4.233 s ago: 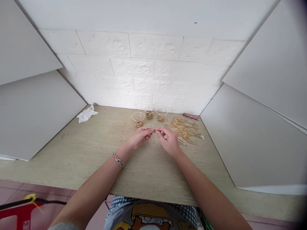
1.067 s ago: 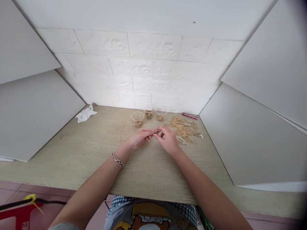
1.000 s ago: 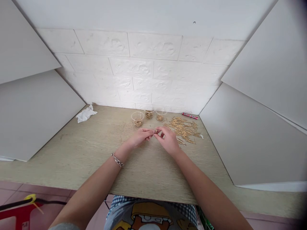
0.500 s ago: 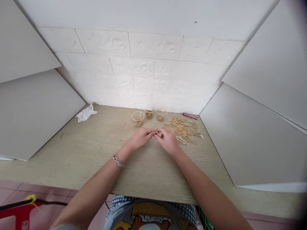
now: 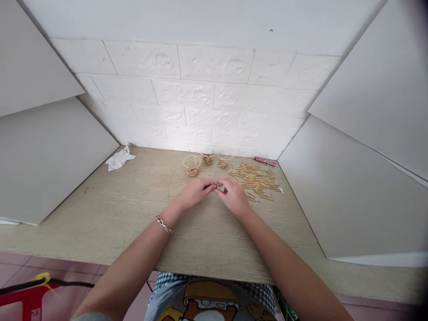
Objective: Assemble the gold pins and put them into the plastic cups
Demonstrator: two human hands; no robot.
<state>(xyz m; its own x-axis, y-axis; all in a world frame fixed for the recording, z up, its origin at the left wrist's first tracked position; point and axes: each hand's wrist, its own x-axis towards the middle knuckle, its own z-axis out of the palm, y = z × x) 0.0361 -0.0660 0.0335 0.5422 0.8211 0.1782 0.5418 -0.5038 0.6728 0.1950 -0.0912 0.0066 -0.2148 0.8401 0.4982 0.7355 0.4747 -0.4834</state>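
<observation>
My left hand point(image 5: 197, 191) and my right hand point(image 5: 233, 194) meet over the middle of the table, fingertips nearly touching. Between their pinched fingers is a small shiny metal piece point(image 5: 216, 184), too tiny to identify and mostly covered by the fingers. Just beyond my hands stand three clear plastic cups: a left cup point(image 5: 192, 167), a middle cup point(image 5: 207, 159) and a right cup point(image 5: 223, 161), each with small gold-coloured pieces inside. Beside my right hand spreads a loose pile of thin gold-coloured metal rods point(image 5: 254, 178).
A crumpled white tissue point(image 5: 120, 158) lies at the back left of the table point(image 5: 133, 209). At the back right is a red tube point(image 5: 265, 161). Grey panels point(image 5: 361, 191) flank both sides, and a white brick-pattern wall point(image 5: 200, 93) closes the back.
My hands stay almost in place, with only slight finger movement around the small metal piece. The view has shifted very slightly.
</observation>
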